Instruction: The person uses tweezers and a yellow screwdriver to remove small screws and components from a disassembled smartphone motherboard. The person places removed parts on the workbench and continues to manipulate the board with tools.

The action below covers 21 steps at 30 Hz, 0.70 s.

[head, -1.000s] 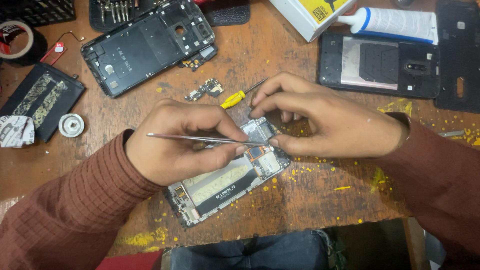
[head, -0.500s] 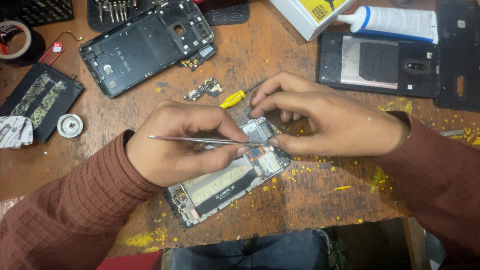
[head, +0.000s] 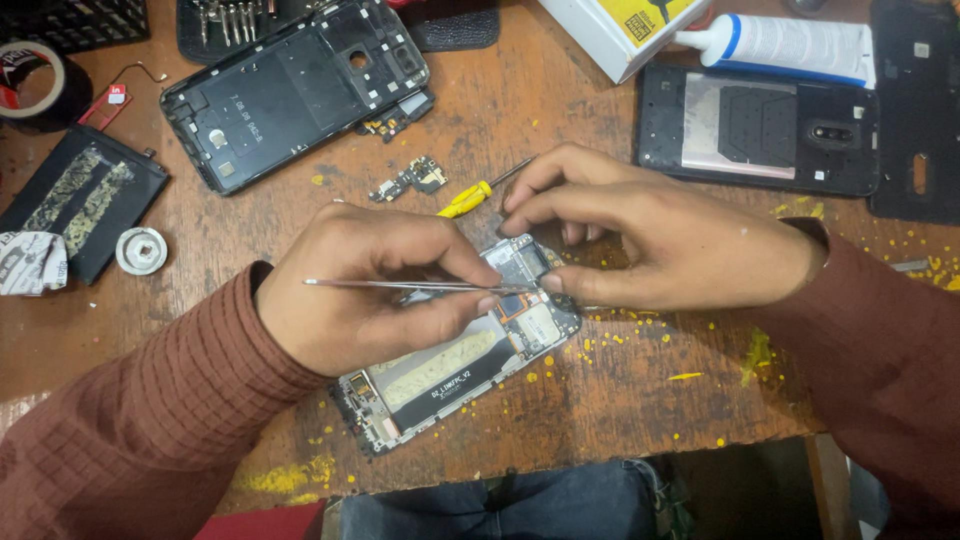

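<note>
- Wooden workbench (head: pixel 600 420), scuffed, flecked with yellow crumbs; everything else lies on it.
- Opened smartphone (head: pixel 450 365) lies diagonally at bench centre, back off, boards and glue-streaked battery bay exposed. All places below are given from this phone.
- Left hand (head: pixel 370 285) covers its middle, clenched around metal tweezers (head: pixel 400 286); tips point right, onto the upper board.
- Right hand (head: pixel 660 245) rests over its top end, fingertips pinched at the board beside the tweezer tips; whether they grip a part is hidden.
- Step in hand, by my reading: picking at a small connector or part on the upper board. Next move calls for a steady, light lift, phone kept pinned.
- Up-left: an empty black phone frame (head: pixel 295 90). Far left: a black battery (head: pixel 80 200) with glue strips.
- Up-right: a second black back cover (head: pixel 760 130), with a white glue tube (head: pixel 790 45) above it.
- Just above: yellow-handled screwdriver (head: pixel 470 198), close by the right fingers and liable to be knocked; beside it a small loose circuit board (head: pixel 410 180).
</note>
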{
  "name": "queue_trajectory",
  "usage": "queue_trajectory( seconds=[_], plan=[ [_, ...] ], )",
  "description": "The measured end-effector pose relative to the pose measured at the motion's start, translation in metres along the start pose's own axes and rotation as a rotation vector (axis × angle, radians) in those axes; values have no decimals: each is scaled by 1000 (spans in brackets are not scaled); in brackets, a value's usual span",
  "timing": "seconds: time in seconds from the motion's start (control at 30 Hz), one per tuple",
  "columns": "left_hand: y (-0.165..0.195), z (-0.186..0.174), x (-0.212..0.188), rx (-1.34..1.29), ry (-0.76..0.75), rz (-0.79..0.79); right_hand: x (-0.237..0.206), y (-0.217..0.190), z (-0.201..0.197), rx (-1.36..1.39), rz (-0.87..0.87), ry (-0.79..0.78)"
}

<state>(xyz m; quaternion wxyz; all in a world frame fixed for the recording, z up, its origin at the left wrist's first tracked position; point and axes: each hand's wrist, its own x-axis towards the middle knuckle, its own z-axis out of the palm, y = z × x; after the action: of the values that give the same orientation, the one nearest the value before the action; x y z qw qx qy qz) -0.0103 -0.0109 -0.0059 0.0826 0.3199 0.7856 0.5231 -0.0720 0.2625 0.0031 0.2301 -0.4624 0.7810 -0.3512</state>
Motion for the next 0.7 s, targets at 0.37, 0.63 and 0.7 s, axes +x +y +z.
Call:
queue_trajectory(
  seconds=[0.37,0.63,0.7],
  plan=[
    [21,-24,-8,99,182,-19,2,-1,-1,-1,3,-9],
    [17,-37,-5,743,213,343,6,8,3,5,4,10],
    [14,-35,-6,791,178,330,5,10,5,-140,-128,237]
  ],
)
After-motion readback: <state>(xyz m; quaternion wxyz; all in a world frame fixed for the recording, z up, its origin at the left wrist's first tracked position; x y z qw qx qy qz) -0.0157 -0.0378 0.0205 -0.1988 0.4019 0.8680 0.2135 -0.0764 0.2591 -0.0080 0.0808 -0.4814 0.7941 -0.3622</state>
